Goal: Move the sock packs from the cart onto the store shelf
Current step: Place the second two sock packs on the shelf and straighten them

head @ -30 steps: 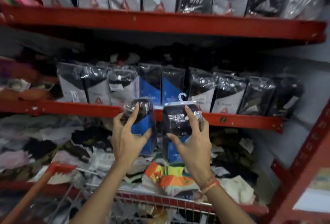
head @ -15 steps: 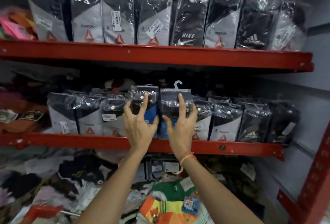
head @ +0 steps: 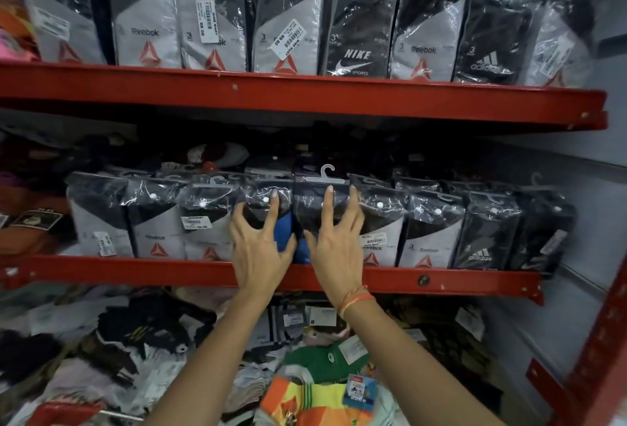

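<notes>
Two black-and-blue sock packs stand side by side in the row on the red middle shelf [head: 135, 271]. My left hand [head: 261, 256] is spread over the front of the left pack [head: 266, 189], with its thumb on the pack's right edge. The right pack [head: 310, 196], topped by a white plastic hook, has my right hand [head: 336, 256] holding it with fingers pointing up its front. Both packs sit between grey Reebok packs [head: 156, 222] on the left and more Reebok packs [head: 380, 222] on the right.
The upper red shelf [head: 305, 93] carries a full row of Reebok, Nike and Adidas packs. Below the middle shelf lies a loose heap of socks, with an orange-and-yellow pair [head: 305, 398] nearest. A red cart edge [head: 64, 412] shows at bottom left. A red upright [head: 600, 357] stands at right.
Both hands rose from above the cart to the middle shelf, carrying one pack each. The packs now stand in the row, pushed further in than half a second ago.
</notes>
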{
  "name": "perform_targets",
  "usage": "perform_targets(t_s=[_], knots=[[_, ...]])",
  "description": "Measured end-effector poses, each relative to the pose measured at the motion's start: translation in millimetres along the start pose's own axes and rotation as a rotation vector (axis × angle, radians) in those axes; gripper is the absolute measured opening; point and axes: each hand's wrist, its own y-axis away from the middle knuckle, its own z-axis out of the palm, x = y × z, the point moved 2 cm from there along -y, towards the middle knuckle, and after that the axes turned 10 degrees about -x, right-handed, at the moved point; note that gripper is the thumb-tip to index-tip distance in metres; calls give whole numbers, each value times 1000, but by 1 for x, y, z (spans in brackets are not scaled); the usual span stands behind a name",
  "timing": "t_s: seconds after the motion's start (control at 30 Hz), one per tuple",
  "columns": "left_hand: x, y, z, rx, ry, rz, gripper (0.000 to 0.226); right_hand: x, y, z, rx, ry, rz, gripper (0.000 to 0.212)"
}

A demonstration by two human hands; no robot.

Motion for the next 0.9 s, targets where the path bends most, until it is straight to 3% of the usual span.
perform_targets(t_s=[0.1,0.2,0.3,0.4,0.7,0.8,0.9], knots=[[5,1,-14,37,-128,62,81,3,-10,-12,60,330,-54,89],[4,0,-27,90,-286,183,92,8,-18,-26,74,448,-126,106],[-7,-20,-30,-53,-463,276,121,20,-27,-32,-169,437,-94,133],[-16,-34,-24,-168,-614,310,133,35,-30,-23,-342,399,-37,137],[-11,-28,-24,-127,-531,307,136,47,-28,-16,-291,378,-130,131],[13,-21,-24,-118,-456,402,136,57,-25,-24,-244,363,-188,135],[46,-20,-14,-119,-480,495,135,84,-23,-34,-121,479,-96,138]])
